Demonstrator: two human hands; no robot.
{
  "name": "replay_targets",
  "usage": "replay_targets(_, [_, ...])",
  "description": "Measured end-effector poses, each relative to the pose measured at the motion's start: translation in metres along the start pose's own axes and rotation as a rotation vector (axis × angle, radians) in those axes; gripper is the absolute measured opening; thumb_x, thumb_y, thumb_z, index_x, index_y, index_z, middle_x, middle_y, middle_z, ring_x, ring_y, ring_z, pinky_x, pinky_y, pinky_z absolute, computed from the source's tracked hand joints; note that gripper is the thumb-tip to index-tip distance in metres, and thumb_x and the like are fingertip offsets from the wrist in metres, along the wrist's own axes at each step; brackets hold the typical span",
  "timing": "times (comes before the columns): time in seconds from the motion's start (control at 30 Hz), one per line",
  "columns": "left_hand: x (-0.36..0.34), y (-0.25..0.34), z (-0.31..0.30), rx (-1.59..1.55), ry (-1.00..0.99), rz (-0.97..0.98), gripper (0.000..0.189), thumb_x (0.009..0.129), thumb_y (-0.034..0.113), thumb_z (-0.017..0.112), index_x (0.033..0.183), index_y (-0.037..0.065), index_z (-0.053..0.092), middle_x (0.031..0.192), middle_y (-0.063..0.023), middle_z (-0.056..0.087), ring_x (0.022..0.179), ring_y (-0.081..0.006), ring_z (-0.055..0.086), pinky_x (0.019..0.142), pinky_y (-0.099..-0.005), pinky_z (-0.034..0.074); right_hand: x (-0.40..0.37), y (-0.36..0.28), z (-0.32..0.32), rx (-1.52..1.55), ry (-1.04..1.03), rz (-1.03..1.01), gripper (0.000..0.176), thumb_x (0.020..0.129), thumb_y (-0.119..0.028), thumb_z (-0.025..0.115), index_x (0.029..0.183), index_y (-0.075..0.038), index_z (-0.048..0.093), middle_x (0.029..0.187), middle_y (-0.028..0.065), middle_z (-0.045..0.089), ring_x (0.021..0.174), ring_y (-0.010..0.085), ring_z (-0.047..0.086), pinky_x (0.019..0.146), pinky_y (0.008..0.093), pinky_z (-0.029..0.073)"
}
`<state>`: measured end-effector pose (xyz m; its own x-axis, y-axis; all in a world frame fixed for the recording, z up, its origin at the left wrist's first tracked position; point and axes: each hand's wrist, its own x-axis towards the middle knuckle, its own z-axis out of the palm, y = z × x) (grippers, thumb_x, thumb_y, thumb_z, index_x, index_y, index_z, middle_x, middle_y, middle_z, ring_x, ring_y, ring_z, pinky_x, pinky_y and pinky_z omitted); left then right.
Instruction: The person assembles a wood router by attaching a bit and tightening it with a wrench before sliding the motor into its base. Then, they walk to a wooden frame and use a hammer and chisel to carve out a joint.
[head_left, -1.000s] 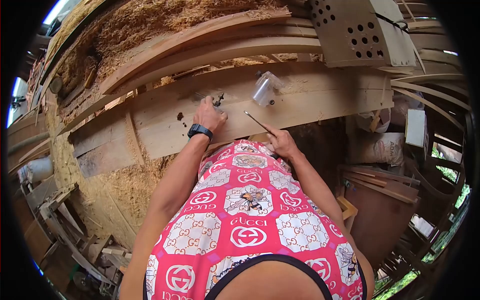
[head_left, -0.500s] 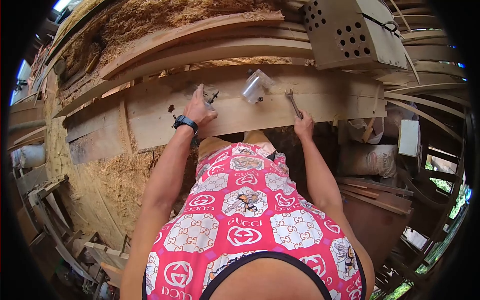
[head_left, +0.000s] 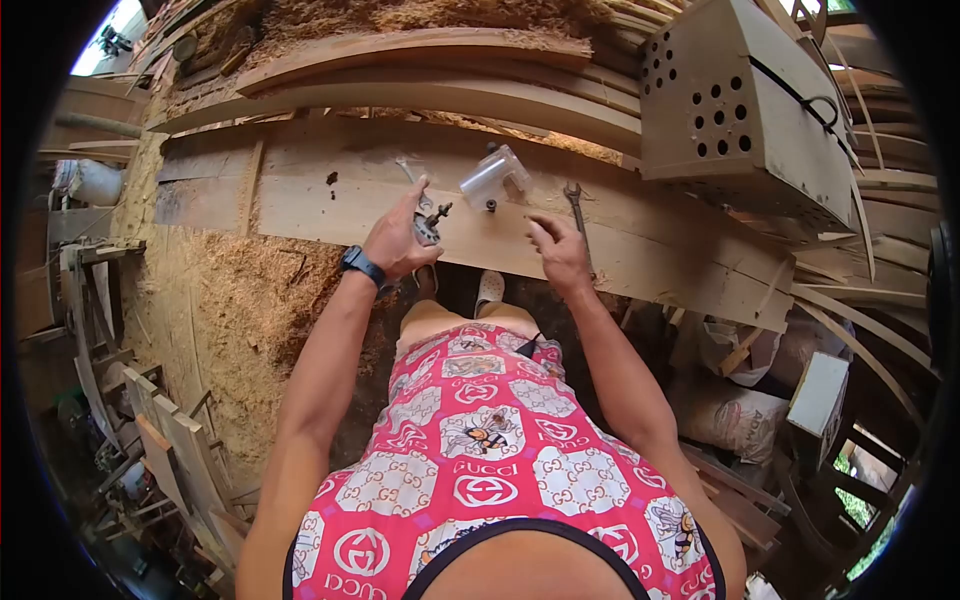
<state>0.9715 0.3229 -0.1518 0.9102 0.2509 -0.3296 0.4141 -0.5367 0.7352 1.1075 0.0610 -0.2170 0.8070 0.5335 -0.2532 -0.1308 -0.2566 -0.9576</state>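
My left hand (head_left: 400,238), with a dark watch on its wrist, is closed around a grey metal part with a black bolt-like shaft (head_left: 430,222). My fingers hide much of that part. My right hand (head_left: 563,252) hovers over the plank's near edge with fingers apart and nothing in them. Just beside it a wrench (head_left: 576,218) lies on the wooden plank (head_left: 340,215), jaw end away from me. Between and beyond my hands lies a clear plastic cylinder (head_left: 488,178). A small black piece (head_left: 491,206) is close to it.
A perforated box (head_left: 700,110) stands at the far right of the plank. Long boards (head_left: 420,95) lie along its far side. Sawdust (head_left: 270,310) covers the ground at left. Thin wood strips (head_left: 870,335) and a sack (head_left: 735,415) are on the right.
My right hand has let go of the wrench, now lying on the plank, and moved left. My left hand has turned, showing more of the metal part. The view has shifted.
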Motion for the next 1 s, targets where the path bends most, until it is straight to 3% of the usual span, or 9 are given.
replay_targets(0.13, [-0.056, 0.051, 0.034, 0.043, 0.012, 0.241, 0.103, 0.063, 0.018, 0.08, 0.152, 0.001, 0.031, 0.13, -0.0253, 0.058, 0.115, -0.0394, 0.062, 0.099, -0.0418, 0.051, 0.003, -0.04, 0.026, 0.742, -0.466, 0.572, 0.054, 0.104, -0.052, 0.046, 0.125, -0.004, 0.062, 0.102, 0.007, 0.072, 0.095, 0.0167, 0.065, 0.087, 0.0322, 0.048])
replay_targets(0.23, [-0.079, 0.086, 0.053, -0.049, -0.074, 0.306, 0.1, 0.062, 0.019, 0.081, 0.15, 0.001, 0.036, 0.126, -0.0285, 0.059, 0.117, -0.0421, 0.06, 0.101, -0.0426, 0.049, 0.001, -0.052, 0.033, 0.949, -0.735, 0.78, 0.041, 0.104, -0.04, 0.049, 0.119, -0.004, 0.064, 0.105, 0.01, 0.072, 0.101, 0.0205, 0.066, 0.091, 0.0352, 0.048])
replay_targets(0.3, [-0.089, 0.099, 0.065, -0.066, -0.069, 0.294, 0.103, 0.062, 0.018, 0.081, 0.152, 0.001, 0.034, 0.129, -0.0275, 0.058, 0.118, -0.0414, 0.06, 0.103, -0.0424, 0.048, -0.004, -0.03, 0.033, 0.853, -0.73, 0.638, 0.033, 0.105, -0.027, 0.048, 0.115, -0.001, 0.064, 0.106, 0.0147, 0.071, 0.099, 0.024, 0.068, 0.092, 0.0368, 0.051])
replay_targets(0.4, [-0.099, 0.1, 0.081, -0.131, 0.035, 0.205, 0.108, 0.062, 0.016, 0.083, 0.154, -0.001, 0.029, 0.129, -0.023, 0.059, 0.118, -0.0359, 0.061, 0.102, -0.0396, 0.048, -0.009, -0.028, 0.004, 0.54, -0.351, 0.479, 0.019, 0.102, -0.015, 0.05, 0.108, 0.0, 0.06, 0.093, 0.0103, 0.067, 0.085, 0.0191, 0.069, 0.067, 0.0303, 0.056])
replay_targets(0.53, [-0.115, 0.082, 0.094, -0.253, 0.166, 0.068, 0.105, 0.062, 0.016, 0.084, 0.151, -0.003, 0.032, 0.118, -0.0195, 0.06, 0.105, -0.0277, 0.062, 0.091, -0.0354, 0.051, 0.005, 0.034, -0.055, -0.714, 0.126, -0.089, 0.036, 0.086, -0.016, 0.06, 0.116, 0.004, 0.054, 0.098, 0.0185, 0.066, 0.092, 0.0365, 0.067, 0.082, 0.0464, 0.055])
replay_targets(0.63, [-0.13, 0.072, 0.09, -0.38, 0.378, -0.228, 0.094, 0.065, 0.019, 0.087, 0.144, -0.002, 0.041, 0.11, -0.0192, 0.061, 0.1, -0.0264, 0.063, 0.089, -0.0375, 0.053, -0.004, 0.033, -0.068, -0.907, 0.117, 0.122, 0.044, 0.083, -0.018, 0.062, 0.12, 0.003, 0.05, 0.109, 0.0249, 0.063, 0.1, 0.0461, 0.063, 0.091, 0.0537, 0.051])
replay_targets(0.83, [-0.154, -0.03, 0.095, -0.845, 0.629, -0.297, 0.072, 0.075, 0.009, 0.081, 0.136, 0.0, 0.045, 0.115, -0.0066, 0.055, 0.098, -0.0167, 0.058, 0.089, -0.0301, 0.049, 0.003, 0.019, -0.074, -0.874, 0.026, 0.355, 0.043, 0.079, -0.014, 0.062, 0.117, 0.005, 0.053, 0.112, 0.0289, 0.065, 0.109, 0.0449, 0.063, 0.093, 0.0514, 0.052])
replay_targets(0.9, [-0.158, -0.056, 0.084, -0.955, 0.783, -0.258, 0.048, 0.082, 0.021, 0.076, 0.123, 0.006, 0.055, 0.098, -0.0033, 0.059, 0.084, -0.0171, 0.062, 0.075, -0.0322, 0.054, 0.003, 0.025, -0.074, -0.781, 0.156, 0.345, 0.03, 0.078, -0.011, 0.057, 0.104, 0.003, 0.061, 0.1, 0.0284, 0.069, 0.101, 0.0448, 0.067, 0.088, 0.051, 0.055])
replay_targets(1.0, [-0.177, -0.055, 0.034, -1.395, 0.531, -0.331, 0.047, 0.087, 0.042, 0.072, 0.118, 0.01, 0.061, 0.084, -0.0065, 0.065, 0.07, -0.0248, 0.066, 0.064, -0.0418, 0.059, -0.009, 0.021, -0.092, -0.42, 0.031, 0.478, 0.022, 0.079, -0.01, 0.054, 0.094, 0.002, 0.065, 0.088, 0.0264, 0.07, 0.089, 0.0412, 0.071, 0.082, 0.0479, 0.057])
